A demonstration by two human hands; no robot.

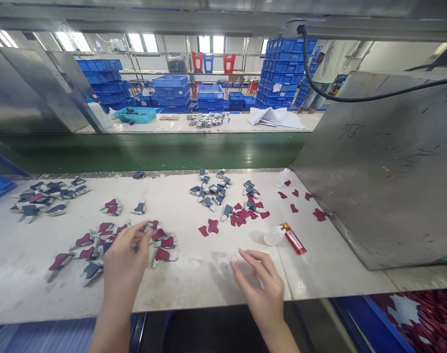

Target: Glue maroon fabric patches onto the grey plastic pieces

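My left hand (126, 255) reaches over a group of small maroon-topped parts (162, 254) on the left half of the worktop. Its thumb and fingers are closed around a small maroon-topped part (152, 224), partly hidden by the fingertips. My right hand (262, 284) hovers near the front edge, thumb and fingers apart, with nothing visible between them. Beyond it lie a clear plastic bottle (274, 236), a red packet (294, 239) and a pile of loose maroon pieces (241, 216). Grey-topped parts (216, 189) sit behind that pile.
More grey-topped parts (43, 197) lie at the far left. A metal panel (388, 171) stands on the right, and a green belt (153, 151) runs behind the worktop (194, 279). A blue bin (388, 328) of maroon pieces sits at lower right. One person (330, 63) stands in the background.
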